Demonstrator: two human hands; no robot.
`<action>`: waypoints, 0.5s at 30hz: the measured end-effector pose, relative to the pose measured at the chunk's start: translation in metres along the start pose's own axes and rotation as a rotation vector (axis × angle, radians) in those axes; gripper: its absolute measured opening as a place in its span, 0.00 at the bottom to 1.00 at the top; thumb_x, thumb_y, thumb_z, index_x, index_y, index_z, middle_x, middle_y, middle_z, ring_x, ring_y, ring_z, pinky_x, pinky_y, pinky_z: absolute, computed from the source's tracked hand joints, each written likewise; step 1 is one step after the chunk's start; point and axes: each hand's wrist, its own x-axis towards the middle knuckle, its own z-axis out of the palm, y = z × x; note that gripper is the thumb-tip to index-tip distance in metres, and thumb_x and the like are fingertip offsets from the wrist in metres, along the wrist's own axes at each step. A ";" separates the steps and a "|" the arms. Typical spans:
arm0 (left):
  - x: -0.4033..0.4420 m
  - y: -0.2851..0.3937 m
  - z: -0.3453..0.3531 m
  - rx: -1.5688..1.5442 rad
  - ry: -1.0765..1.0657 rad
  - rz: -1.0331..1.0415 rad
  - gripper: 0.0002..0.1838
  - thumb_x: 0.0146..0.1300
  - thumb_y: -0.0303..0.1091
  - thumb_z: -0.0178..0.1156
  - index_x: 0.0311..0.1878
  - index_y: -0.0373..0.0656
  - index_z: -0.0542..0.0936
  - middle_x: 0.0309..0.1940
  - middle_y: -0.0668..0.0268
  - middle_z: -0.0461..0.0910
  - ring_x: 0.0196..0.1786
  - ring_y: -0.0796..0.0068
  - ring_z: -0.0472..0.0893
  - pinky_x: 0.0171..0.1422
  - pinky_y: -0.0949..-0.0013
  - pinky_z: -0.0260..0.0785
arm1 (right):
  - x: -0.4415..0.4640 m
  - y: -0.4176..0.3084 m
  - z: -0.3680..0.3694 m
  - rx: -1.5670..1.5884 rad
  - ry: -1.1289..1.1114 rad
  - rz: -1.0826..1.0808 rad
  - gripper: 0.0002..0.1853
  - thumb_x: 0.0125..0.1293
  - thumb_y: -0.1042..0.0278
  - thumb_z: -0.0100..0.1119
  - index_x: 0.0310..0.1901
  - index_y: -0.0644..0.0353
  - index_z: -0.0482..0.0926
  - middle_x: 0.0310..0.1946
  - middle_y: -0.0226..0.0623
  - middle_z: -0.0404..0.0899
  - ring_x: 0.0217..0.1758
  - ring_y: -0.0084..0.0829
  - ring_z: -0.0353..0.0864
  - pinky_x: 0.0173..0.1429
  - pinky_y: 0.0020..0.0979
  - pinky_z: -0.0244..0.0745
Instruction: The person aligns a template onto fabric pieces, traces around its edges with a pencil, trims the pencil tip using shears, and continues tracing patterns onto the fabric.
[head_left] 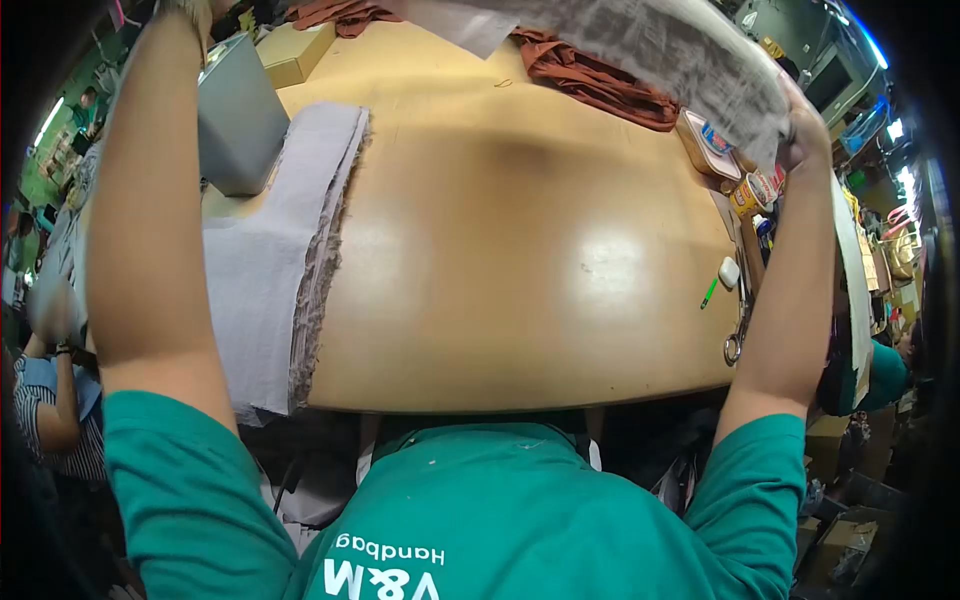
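Both my arms are raised and stretched forward over the table. My right hand is closed on the edge of a thin grey fabric sheet, which hangs across the top of the view, blurred by motion. At the top left edge, my left hand is mostly cut off, so its fingers cannot be made out. Below my left arm lies a stack of pale grey fabric pieces with frayed edges. Whether the left hand touches the sheet is hidden.
The wooden table carries a grey box-shaped block, a cardboard box and folded rust-brown cloth. Along the right edge are scissors, a green pencil, a white eraser-like piece and a yellow tub. Another person is at left.
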 end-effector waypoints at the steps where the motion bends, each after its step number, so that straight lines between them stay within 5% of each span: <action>1: -0.018 -0.011 -0.006 -0.151 -0.140 0.013 0.08 0.46 0.16 0.52 0.29 0.39 0.72 0.25 0.62 0.74 0.24 0.72 0.75 0.25 0.73 0.71 | -0.009 0.016 -0.002 -0.005 0.065 0.125 0.17 0.62 0.63 0.50 0.46 0.67 0.70 0.40 0.43 0.76 0.40 0.35 0.78 0.41 0.36 0.75; 2: -0.053 -0.009 -0.003 -0.073 -0.168 0.030 0.05 0.49 0.18 0.52 0.29 0.39 0.73 0.24 0.60 0.74 0.23 0.71 0.74 0.25 0.73 0.72 | -0.008 0.038 -0.016 0.018 0.055 0.146 0.17 0.61 0.61 0.51 0.47 0.66 0.70 0.41 0.42 0.76 0.40 0.35 0.78 0.43 0.36 0.74; 3: -0.019 -0.076 -0.058 0.056 -0.199 -0.101 0.03 0.53 0.23 0.55 0.29 0.42 0.75 0.40 0.67 0.75 0.44 0.78 0.73 0.47 0.77 0.64 | -0.034 0.051 -0.007 -0.066 0.075 0.201 0.18 0.60 0.61 0.51 0.48 0.64 0.69 0.41 0.41 0.76 0.40 0.35 0.78 0.45 0.35 0.73; 4: -0.069 -0.064 -0.035 0.191 -0.240 0.024 0.04 0.52 0.21 0.54 0.28 0.42 0.75 0.43 0.64 0.74 0.48 0.77 0.71 0.50 0.77 0.62 | -0.035 0.077 -0.019 -0.031 0.043 0.150 0.18 0.60 0.62 0.52 0.49 0.63 0.69 0.41 0.40 0.76 0.40 0.35 0.77 0.45 0.35 0.73; 9: -0.201 -0.111 -0.030 0.247 -0.304 -0.325 0.08 0.41 0.14 0.48 0.21 0.37 0.74 0.32 0.59 0.79 0.49 0.69 0.73 0.53 0.71 0.62 | -0.077 0.179 -0.059 -0.096 0.079 0.393 0.18 0.56 0.66 0.57 0.45 0.69 0.70 0.38 0.41 0.77 0.37 0.32 0.78 0.39 0.34 0.74; 10: -0.221 -0.118 -0.032 0.437 -0.401 -0.289 0.07 0.42 0.15 0.48 0.20 0.37 0.74 0.38 0.58 0.76 0.45 0.73 0.73 0.49 0.75 0.63 | -0.077 0.206 -0.078 -0.148 0.083 0.416 0.19 0.55 0.67 0.58 0.45 0.69 0.70 0.37 0.41 0.77 0.36 0.32 0.78 0.39 0.33 0.74; 15: -0.284 -0.131 -0.021 0.713 -0.521 -0.302 0.09 0.39 0.13 0.50 0.22 0.39 0.74 0.36 0.58 0.76 0.41 0.66 0.76 0.44 0.70 0.67 | -0.119 0.226 -0.094 -0.327 0.171 0.363 0.22 0.52 0.73 0.59 0.48 0.72 0.67 0.36 0.43 0.77 0.34 0.31 0.78 0.36 0.28 0.73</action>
